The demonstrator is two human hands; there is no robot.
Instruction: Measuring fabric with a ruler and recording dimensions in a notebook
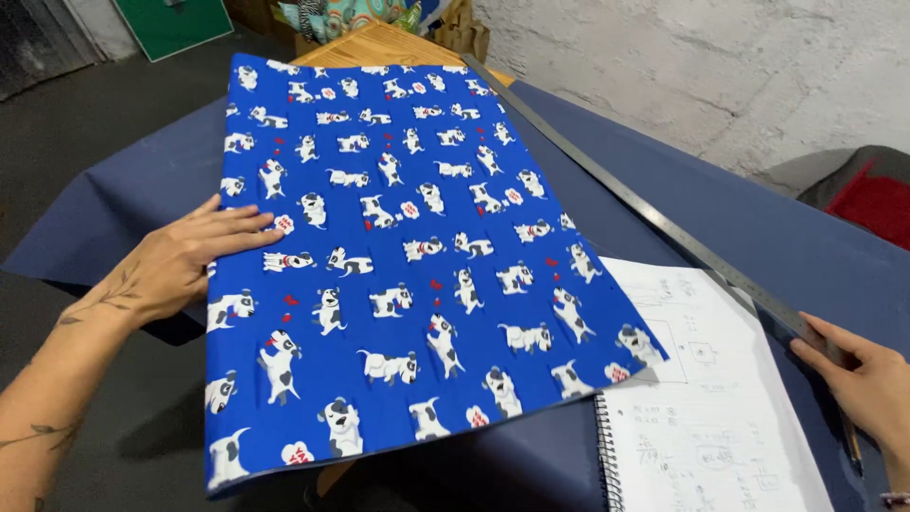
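Observation:
A folded piece of bright blue fabric (398, 256) printed with white cartoon dogs lies flat on a table covered by a dark navy cloth (758, 228). My left hand (185, 261) rests palm down on the fabric's left edge, fingers spread. My right hand (858, 374) is at the lower right, fingertips touching the near end of a long steel ruler (645, 204) that runs diagonally along the fabric's right side. A thin pencil-like stick (851, 441) shows under that hand; whether the hand grips it is unclear.
An open spiral notebook (706, 417) with handwritten sketches lies at the lower right, its top corner under the fabric. Bare wooden tabletop (365, 47) shows at the far end. A rough white wall (701, 66) stands to the right, dark floor to the left.

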